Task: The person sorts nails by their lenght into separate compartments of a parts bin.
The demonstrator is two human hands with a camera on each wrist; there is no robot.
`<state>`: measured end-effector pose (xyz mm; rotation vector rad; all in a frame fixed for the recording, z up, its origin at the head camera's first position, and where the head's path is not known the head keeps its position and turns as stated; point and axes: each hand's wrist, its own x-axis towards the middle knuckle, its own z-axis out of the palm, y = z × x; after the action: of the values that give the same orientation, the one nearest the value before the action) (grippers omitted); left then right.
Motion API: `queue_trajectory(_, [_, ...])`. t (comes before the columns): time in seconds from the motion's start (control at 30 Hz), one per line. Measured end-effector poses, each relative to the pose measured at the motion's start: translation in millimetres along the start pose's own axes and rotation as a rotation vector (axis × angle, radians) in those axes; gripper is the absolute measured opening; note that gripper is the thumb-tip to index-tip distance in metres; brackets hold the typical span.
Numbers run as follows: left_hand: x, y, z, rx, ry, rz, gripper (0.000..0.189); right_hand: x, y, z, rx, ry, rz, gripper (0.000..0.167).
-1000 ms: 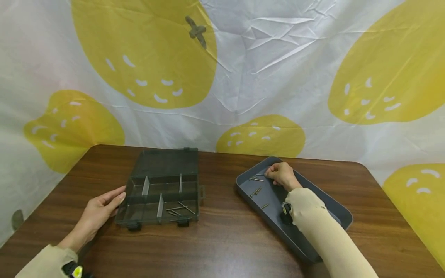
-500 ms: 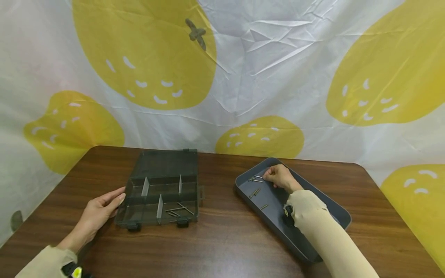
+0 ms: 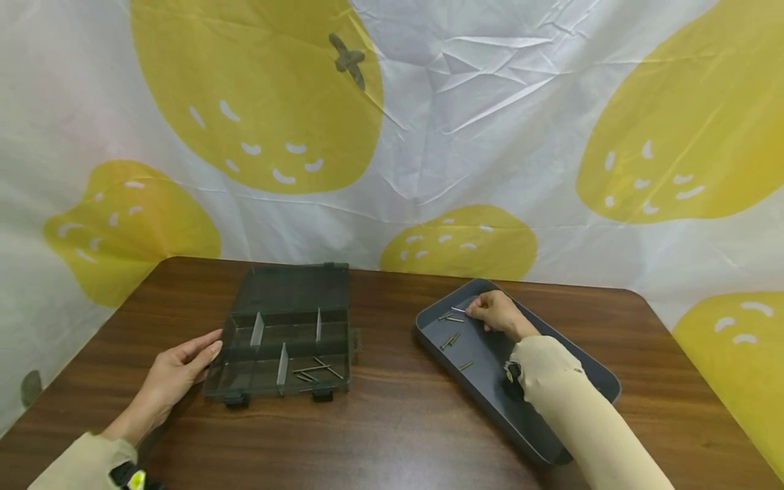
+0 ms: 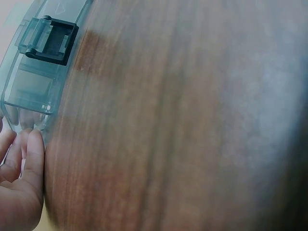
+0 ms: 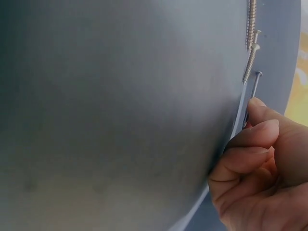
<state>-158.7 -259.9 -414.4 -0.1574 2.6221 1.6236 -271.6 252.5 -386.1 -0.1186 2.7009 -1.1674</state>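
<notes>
Box [image 3: 241, 373] left, tray [image 3: 480, 347] right on the tabletop [image 3: 392, 381], cloth [image 3: 416, 156] behind.
Fasteners [image 3: 311, 368] lie in the box's near right compartment, the lid [image 3: 297, 286] behind; the left hand [image 3: 174, 371] is at the box's left side. Screws [image 3: 450, 340] lie along the tray's left side, the right hand [image 3: 497, 313] just right of the farthest.

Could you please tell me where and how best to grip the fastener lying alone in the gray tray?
Probably by pinching the fastener across its slim middle, from above: it lies flat, apart from others, and the nearby wall of the gray tray could hinder side access.
</notes>
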Motion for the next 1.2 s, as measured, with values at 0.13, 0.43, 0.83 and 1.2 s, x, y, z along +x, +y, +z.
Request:
queue_trajectory(0.13, [0.1,-0.5,0.0,0.003,0.002,0.006,0.067,-3.8,-1,-3,0.009,-0.001,-0.017,0.015])
queue_trajectory(0.43, [-0.9,-0.5,-0.5,0.0,-0.002,0.013,0.068,-11.0,-6,-11,0.032,-0.012,-0.061,0.02])
queue_trajectory(0.83, [-0.5,-0.3,-0.1,0.004,0.01,0.015,0.067,-17.8,-29,-16,0.115,-0.026,-0.041,0.028])
queue_trajectory(1.2, [1.9,-2.1,1.2,0.023,0.018,0.028,0.065,-21.1,-69,4,0.19,-0.061,-0.122,0.026])
